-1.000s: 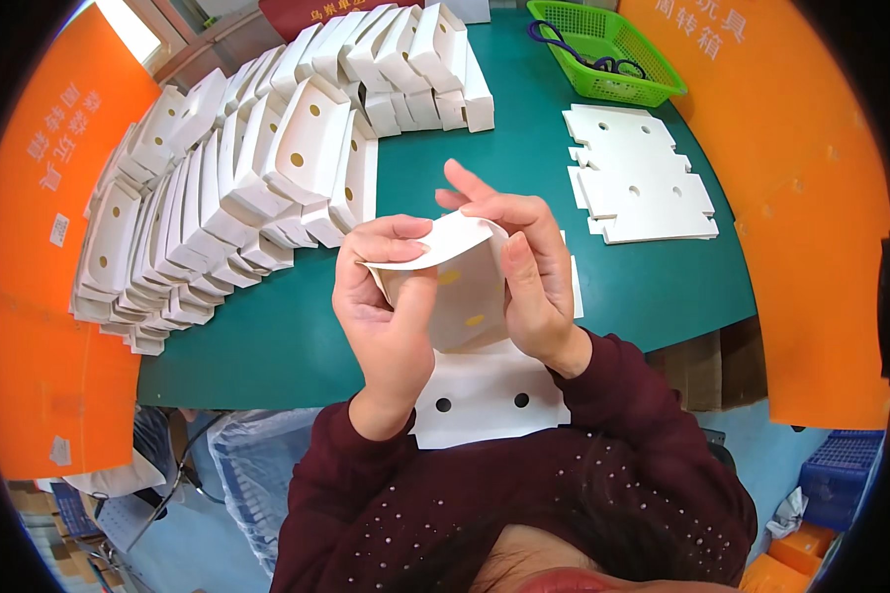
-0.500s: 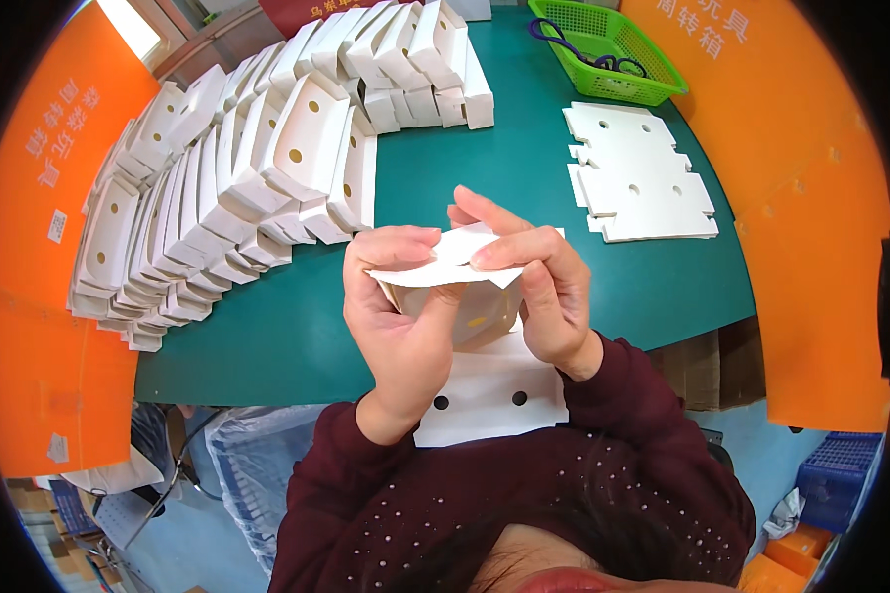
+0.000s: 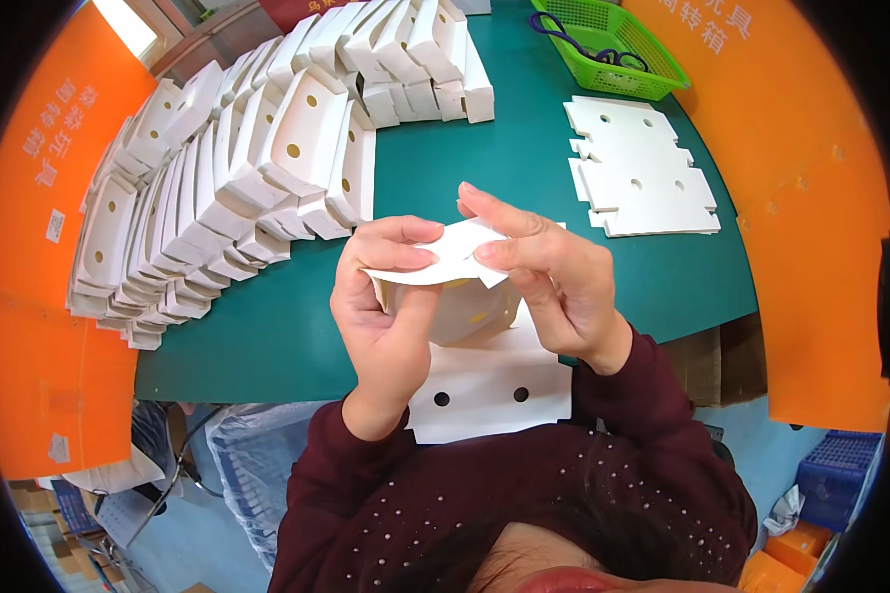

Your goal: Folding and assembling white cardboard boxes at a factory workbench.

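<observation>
Between my hands, above the near edge of the table, is a partly folded white cardboard tray (image 3: 450,311). My left hand (image 3: 386,306) grips its left side, thumb underneath and fingers on the upper flap. My right hand (image 3: 554,272) pinches the flap's right part near a slit, index finger on top and thumb at the edge. The tray's inside and a yellowish hole show below the flap. Under it, against my body, lies a flat white cardboard blank (image 3: 480,395) with two dark round holes.
Rows of folded white trays (image 3: 237,178) are stacked at the left and back of the green table (image 3: 445,168). Flat white blanks (image 3: 643,168) lie at the right. Beyond them stands a green basket (image 3: 613,59) holding purple-handled scissors. Orange panels (image 3: 49,247) flank both sides.
My right hand has shifted slightly right, its thumb moving off the flap's corner. My left hand has edged left, and the flap is tilted so more of its top shows.
</observation>
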{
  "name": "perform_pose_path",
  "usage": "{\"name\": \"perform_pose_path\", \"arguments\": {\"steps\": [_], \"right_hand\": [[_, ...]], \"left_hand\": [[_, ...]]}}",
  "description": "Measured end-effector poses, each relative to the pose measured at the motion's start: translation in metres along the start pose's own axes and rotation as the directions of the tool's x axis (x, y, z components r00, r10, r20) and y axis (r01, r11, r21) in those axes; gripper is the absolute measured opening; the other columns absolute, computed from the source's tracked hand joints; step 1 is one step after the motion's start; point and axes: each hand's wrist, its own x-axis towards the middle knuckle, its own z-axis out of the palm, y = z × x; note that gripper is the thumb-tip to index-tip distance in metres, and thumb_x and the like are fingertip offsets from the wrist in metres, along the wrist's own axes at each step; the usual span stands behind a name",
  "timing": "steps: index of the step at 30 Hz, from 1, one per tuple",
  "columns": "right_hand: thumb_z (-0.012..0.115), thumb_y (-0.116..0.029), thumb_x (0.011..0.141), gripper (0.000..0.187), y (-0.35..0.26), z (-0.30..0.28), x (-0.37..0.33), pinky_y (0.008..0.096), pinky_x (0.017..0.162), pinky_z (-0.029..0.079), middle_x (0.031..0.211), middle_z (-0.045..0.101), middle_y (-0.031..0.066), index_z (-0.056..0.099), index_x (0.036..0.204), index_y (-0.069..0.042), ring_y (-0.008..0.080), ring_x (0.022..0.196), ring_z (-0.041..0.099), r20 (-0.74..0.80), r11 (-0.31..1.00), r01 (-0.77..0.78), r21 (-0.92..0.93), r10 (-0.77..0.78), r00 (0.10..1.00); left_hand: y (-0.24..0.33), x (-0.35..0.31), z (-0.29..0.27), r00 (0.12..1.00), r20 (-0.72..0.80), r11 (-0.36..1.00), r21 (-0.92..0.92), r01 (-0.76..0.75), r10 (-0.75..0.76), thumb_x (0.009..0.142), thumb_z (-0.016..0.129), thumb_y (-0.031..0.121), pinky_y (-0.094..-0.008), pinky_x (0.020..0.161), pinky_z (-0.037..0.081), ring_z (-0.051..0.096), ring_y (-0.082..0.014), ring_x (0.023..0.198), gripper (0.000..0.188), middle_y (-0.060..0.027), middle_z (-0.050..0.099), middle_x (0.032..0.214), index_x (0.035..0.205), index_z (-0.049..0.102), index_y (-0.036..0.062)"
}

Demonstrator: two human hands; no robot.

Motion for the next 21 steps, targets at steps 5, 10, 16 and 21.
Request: {"name": "perform_pose_path", "arguments": {"steps": [5,10,16,21], "right_hand": [[0.048,-0.004,0.096,0.014,-0.008,0.0,0.0,0.0446,0.099,0.044,0.13,0.051,0.0307,0.057,0.105,0.001,0.0403,0.118,0.055,-0.033,0.988,-0.144,0.061,0.146,0.989],[0.055,0.0,0.091,0.01,-0.011,0.0,0.002,0.0394,0.096,0.046,0.13,0.052,0.0301,0.058,0.1,-0.001,0.0357,0.115,0.058,-0.007,0.991,-0.132,0.005,0.132,0.991],[0.067,0.001,0.072,0.023,-0.016,0.006,0.026,0.0378,0.086,0.048,0.121,0.06,0.018,0.061,0.094,-0.005,0.0305,0.1,0.059,0.002,0.954,0.069,-0.291,-0.071,0.997],[0.07,0.001,0.064,0.029,-0.002,0.014,0.022,0.0377,0.081,0.047,0.11,0.062,0.0112,0.062,0.091,-0.008,0.0303,0.097,0.056,-0.019,0.952,0.117,-0.284,-0.127,0.992]], "left_hand": [[-0.003,0.002,-0.007,0.991,0.108,0.996,0.033,-0.083,0.079,0.078,0.054,-0.009,-0.031,0.088,0.043,0.056,-0.0193,0.099,0.018,-0.0143,0.059,0.108,0.092,0.056,0.0025],[-0.004,0.003,-0.009,0.974,0.169,0.976,0.128,-0.176,0.153,0.077,0.056,-0.007,-0.0317,0.089,0.043,0.057,-0.0202,0.1,0.023,-0.0146,0.058,0.109,0.098,0.056,0.0025],[0.0,-0.002,0.008,0.99,0.133,0.999,0.0,0.044,-0.044,0.074,0.057,-0.003,-0.035,0.097,0.037,0.046,-0.0239,0.117,0.074,-0.0156,0.043,0.129,0.14,0.026,-0.0005],[-0.027,-0.014,-0.001,0.98,-0.119,0.954,-0.235,-0.184,0.16,0.077,0.064,0.006,-0.0396,0.099,0.037,0.047,-0.0264,0.114,0.061,-0.017,0.045,0.126,0.131,0.036,-0.0001]]}}
